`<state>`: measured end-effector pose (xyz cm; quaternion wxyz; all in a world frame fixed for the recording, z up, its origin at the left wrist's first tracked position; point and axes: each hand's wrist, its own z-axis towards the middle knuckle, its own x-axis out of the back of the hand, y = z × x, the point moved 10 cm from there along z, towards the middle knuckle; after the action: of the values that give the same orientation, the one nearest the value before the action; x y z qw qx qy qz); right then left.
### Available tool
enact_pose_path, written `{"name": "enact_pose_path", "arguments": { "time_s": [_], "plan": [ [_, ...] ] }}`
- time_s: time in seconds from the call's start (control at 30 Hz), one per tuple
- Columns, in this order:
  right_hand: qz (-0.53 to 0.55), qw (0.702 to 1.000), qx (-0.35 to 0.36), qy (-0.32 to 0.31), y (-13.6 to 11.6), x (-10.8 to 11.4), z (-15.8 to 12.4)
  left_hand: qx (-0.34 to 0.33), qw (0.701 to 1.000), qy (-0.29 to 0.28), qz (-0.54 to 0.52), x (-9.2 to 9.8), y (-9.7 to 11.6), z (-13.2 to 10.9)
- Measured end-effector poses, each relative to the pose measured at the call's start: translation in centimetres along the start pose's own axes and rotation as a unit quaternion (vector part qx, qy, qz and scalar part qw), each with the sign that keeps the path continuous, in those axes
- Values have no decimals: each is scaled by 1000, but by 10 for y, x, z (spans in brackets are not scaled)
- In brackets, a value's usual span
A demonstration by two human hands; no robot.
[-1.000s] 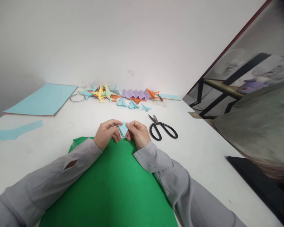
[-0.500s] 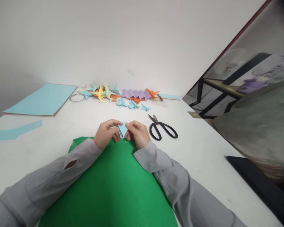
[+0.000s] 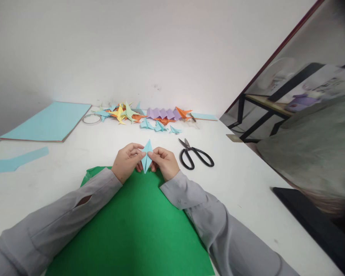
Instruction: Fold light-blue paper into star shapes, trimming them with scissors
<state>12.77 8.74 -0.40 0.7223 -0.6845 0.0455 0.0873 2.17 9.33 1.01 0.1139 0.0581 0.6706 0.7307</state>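
Observation:
A small folded light-blue paper piece [image 3: 146,157], shaped like a narrow kite with a pointed top, is pinched between both hands. My left hand [image 3: 127,162] grips its left side with thumb and fingers. My right hand [image 3: 164,161] grips its right side. Both hands hover at the far edge of a green sheet [image 3: 132,226] that lies on the white table [image 3: 247,180]. Grey sleeves cover both forearms.
Black scissors [image 3: 194,156] lie right of my right hand. Several coloured folded paper figures [image 3: 143,114] line the table's back by the wall, beside a tape ring [image 3: 89,119]. A light-blue paper stack [image 3: 48,122] and blue strip [image 3: 14,161] sit left. A dark object [image 3: 316,226] lies at the table's right edge.
The blue paper has changed from a wider flap shape to a narrow pointed kite, its tip now standing up between my fingertips. Both hands have stayed in about the same place.

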Motion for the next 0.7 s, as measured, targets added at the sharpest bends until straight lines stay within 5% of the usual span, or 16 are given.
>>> {"name": "enact_pose_path", "arguments": {
  "time_s": [0.43,0.7],
  "plan": [
    [75,995,-34,53,9,16,6,14,998,-61,-19,-11,3,-4],
    [54,997,-15,51,8,15,6,7,999,-50,-4,-11,4,-5]
  ]
}}
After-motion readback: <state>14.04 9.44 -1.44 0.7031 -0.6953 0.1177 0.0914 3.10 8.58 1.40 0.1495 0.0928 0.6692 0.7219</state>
